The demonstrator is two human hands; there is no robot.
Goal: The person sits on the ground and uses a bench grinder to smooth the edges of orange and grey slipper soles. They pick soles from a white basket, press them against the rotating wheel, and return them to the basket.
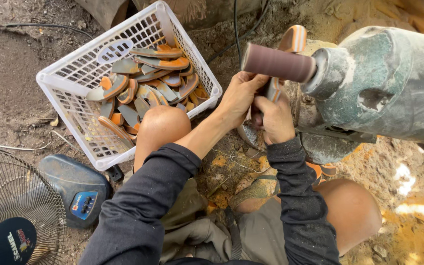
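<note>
Many orange-grey soles (143, 83) fill white basket (79, 64); both hands, left hand (239, 95) and right hand (277, 120), clamp one sole (290, 46), long axis upright, against sanding drum (278, 63).

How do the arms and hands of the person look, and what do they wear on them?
Both arms wear long dark sleeves, black or charcoal, dusted with pale specks. The left sleeve is pushed up, baring the forearm; the right sleeve reaches the wrist. The left hand and right hand are bare: no gloves.
</note>
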